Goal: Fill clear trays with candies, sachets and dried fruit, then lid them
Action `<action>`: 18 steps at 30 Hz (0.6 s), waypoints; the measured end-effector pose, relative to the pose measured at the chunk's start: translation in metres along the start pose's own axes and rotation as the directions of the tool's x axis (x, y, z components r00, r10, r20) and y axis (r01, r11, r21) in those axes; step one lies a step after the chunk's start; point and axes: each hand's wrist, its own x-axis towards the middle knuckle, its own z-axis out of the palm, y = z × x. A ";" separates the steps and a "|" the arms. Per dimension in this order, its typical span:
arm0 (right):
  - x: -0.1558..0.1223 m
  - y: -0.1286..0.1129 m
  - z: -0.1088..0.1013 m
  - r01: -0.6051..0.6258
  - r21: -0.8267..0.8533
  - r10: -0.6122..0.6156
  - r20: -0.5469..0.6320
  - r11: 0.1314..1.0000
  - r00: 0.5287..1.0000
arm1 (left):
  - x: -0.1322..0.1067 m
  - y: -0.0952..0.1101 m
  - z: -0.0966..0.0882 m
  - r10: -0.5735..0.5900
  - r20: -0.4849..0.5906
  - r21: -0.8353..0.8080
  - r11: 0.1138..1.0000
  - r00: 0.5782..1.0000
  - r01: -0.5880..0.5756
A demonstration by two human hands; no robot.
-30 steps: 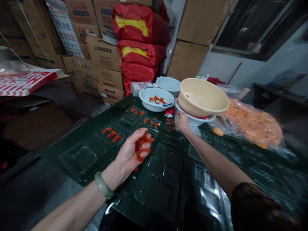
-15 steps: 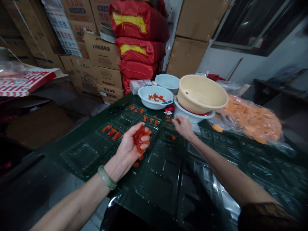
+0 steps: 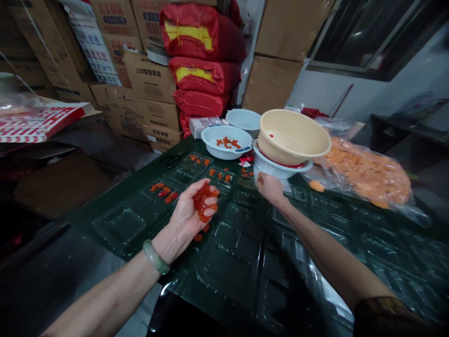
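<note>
My left hand, palm up with a green bangle on the wrist, is curled around a handful of glossy orange-red slices. Below its fingers, a few more slices lie in a clear tray. My right hand is closed in front of the stacked basins; whether anything is in its fingers is hidden. Just left of it is a small tray compartment with orange pieces. Clear plastic trays cover much of the dark green table, and some far compartments hold orange pieces or red and orange ones.
A pale blue basin with orange pieces stands at the back. Right of it, a cream basin sits on another light blue basin. A plastic bag of orange slices lies at right. Cartons and red packs are stacked behind.
My right hand has shifted slightly right and down, its fingers more curled. The single orange slice in the tray below it no longer shows. My left hand has hardly moved.
</note>
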 end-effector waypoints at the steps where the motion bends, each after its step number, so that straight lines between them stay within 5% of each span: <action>1: 0.003 -0.001 -0.002 -0.049 0.082 0.053 -0.040 0.995 0.998 | 0.001 0.000 0.001 0.007 -0.007 -0.009 1.000 1.000 -0.007; 3: 0.000 -0.012 -0.004 -0.097 0.303 0.129 -0.086 0.948 0.988 | 0.003 -0.001 0.004 0.021 -0.018 -0.018 1.000 1.000 -0.021; 5: -0.019 -0.037 -0.006 -0.131 0.679 0.165 0.015 0.722 0.986 | 0.004 -0.005 0.008 0.061 -0.035 0.007 0.998 0.998 -0.061; 6: -0.034 -0.054 -0.008 -0.185 0.846 0.140 0.132 0.500 0.981 | 0.005 -0.007 0.010 0.106 -0.044 0.042 0.994 0.993 -0.104; 7: -0.051 -0.072 -0.010 -0.306 0.938 0.047 0.302 0.163 0.952 | 0.005 -0.010 0.011 0.171 -0.051 0.093 0.982 0.984 -0.166; 8: -0.069 -0.090 -0.014 -0.468 0.876 -0.094 0.459 -0.117 0.883 | 0.004 -0.014 0.012 0.254 -0.050 0.157 0.957 0.966 -0.244; 9: -0.087 -0.108 -0.017 -0.579 0.755 -0.215 0.537 -0.308 0.816 | 0.003 -0.017 0.012 0.349 -0.038 0.233 0.914 0.936 -0.332; 11: -0.114 -0.137 -0.024 -0.638 0.520 -0.319 0.576 -0.568 0.753 | -0.002 -0.023 0.010 0.537 0.039 0.420 0.756 0.843 -0.501; 14: -0.130 -0.158 -0.028 -0.589 0.376 -0.354 0.531 -0.715 0.769 | -0.017 -0.028 0.004 0.669 0.249 0.687 0.388 0.701 -0.614; 18: -0.132 -0.160 -0.012 -0.567 0.419 -0.389 0.438 -0.709 0.810 | -0.040 -0.030 -0.004 0.660 0.484 0.799 -0.066 0.574 -0.598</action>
